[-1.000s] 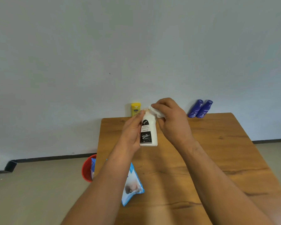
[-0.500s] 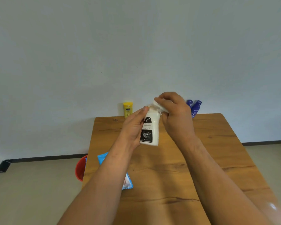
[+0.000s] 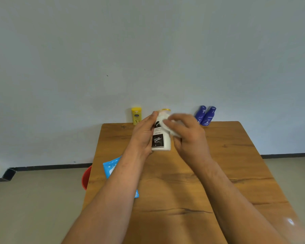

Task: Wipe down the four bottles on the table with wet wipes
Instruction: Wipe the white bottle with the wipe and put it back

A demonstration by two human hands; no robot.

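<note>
My left hand (image 3: 142, 136) grips a white bottle (image 3: 161, 138) with a black label and a gold cap, held upright above the wooden table (image 3: 218, 173). My right hand (image 3: 188, 138) holds a white wet wipe (image 3: 167, 125) pressed against the bottle's upper right side; the hand is blurred by motion. A yellow bottle (image 3: 136, 115) stands at the table's far edge against the wall. Two blue bottles (image 3: 205, 115) lean side by side at the far right edge.
A blue wet-wipe pack (image 3: 111, 169) lies near the table's left edge, partly hidden by my left forearm. A red bucket (image 3: 86, 177) sits on the floor beside the table's left side. A plain wall rises behind the table.
My right hand with the wipe has slid from the bottle's cap down onto its upper side. The gold cap now shows. The left hand keeps its hold.
</note>
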